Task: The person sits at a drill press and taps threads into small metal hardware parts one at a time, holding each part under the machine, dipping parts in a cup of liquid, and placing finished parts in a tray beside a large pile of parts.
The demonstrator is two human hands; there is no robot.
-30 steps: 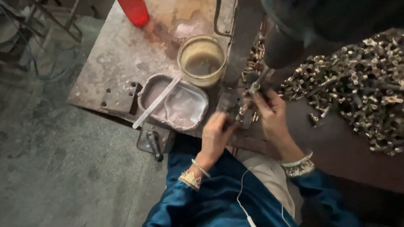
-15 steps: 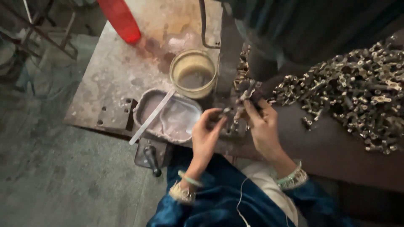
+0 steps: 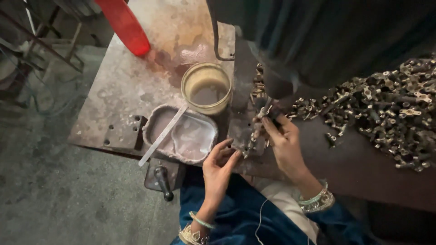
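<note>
My right hand point(image 3: 284, 144) pinches a small metal part point(image 3: 262, 113) under the head of a dark press machine point(image 3: 313, 41). My left hand point(image 3: 219, 167) rests with fingers apart at the bench's front edge, its fingertips by several small metal parts point(image 3: 252, 136) strung below the machine. A big heap of brass-coloured metal parts point(image 3: 386, 109) lies to the right of my right hand.
A shallow metal tray point(image 3: 154, 122) of cloudy liquid with a flat metal strip point(image 3: 162, 135) across it sits left of my left hand. Behind it stands a round glass jar point(image 3: 206, 87). A red container point(image 3: 123, 25) is at the back. A black lever handle point(image 3: 162, 179) hangs below the bench edge.
My left hand has pulled back from the parts under the machine and opened. The right hand stays at the machine. The view has shifted closer.
</note>
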